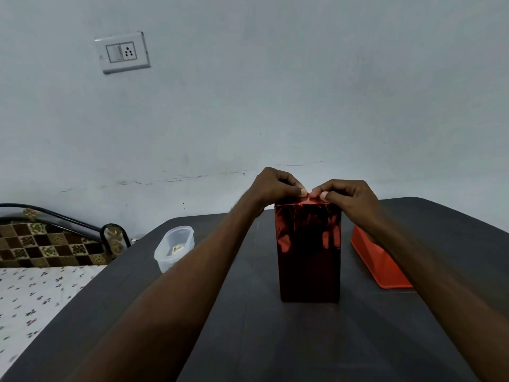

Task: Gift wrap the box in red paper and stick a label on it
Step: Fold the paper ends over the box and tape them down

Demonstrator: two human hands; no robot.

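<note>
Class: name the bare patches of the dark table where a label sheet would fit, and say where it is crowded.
Bare: the near table in front of the tall red-wrapped box, and between it and the clear plastic tub. Crowded: the narrow gap between box and orange tray, under the right forearm.

Both bare forearms reached from the lower corners of the frame toward its centre right, converging there. The left hand (272, 186) and right hand (348, 194) met knuckles up, fingers curled, thumbs and fingertips nearly touching, together pinching a small flap of shiny red foil wrapping paper (312, 199)
</note>
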